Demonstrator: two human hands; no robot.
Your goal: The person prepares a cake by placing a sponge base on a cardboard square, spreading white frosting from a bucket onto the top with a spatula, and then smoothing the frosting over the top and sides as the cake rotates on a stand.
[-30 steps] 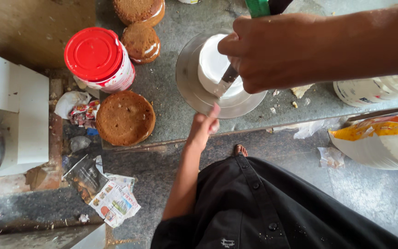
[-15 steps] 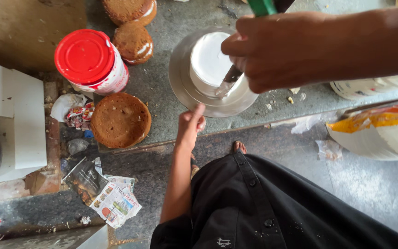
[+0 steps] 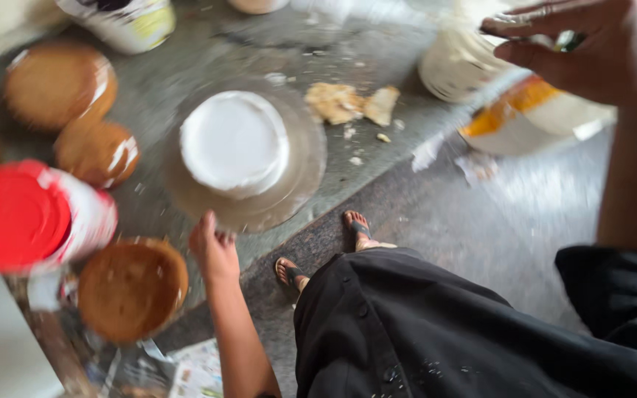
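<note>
Fingers point(image 3: 211, 230) of the left hand point(image 3: 215, 254) curl loosely at the near rim of the round metal turntable point(image 3: 300, 184), touching its edge and gripping nothing. Just beyond them, in the middle of that turntable, sits the white-iced cake point(image 3: 234, 142), close to the fingertips but apart from them. The grey desk point(image 3: 377, 44) carries both. The right hand point(image 3: 591, 55) is raised far off to the right, well clear of the cake; its fingers are closed round something thin, too blurred to name. Turning the plate cleanly likely calls for light, even pressure at the rim, keeping fingertips off the icing. Left of the fingers stands a red-lidded tub point(image 3: 20, 217); nearer still lies a bare brown sponge round point(image 3: 133, 289). Beyond the cake lie pale crumb scraps point(image 3: 352, 103).
</note>
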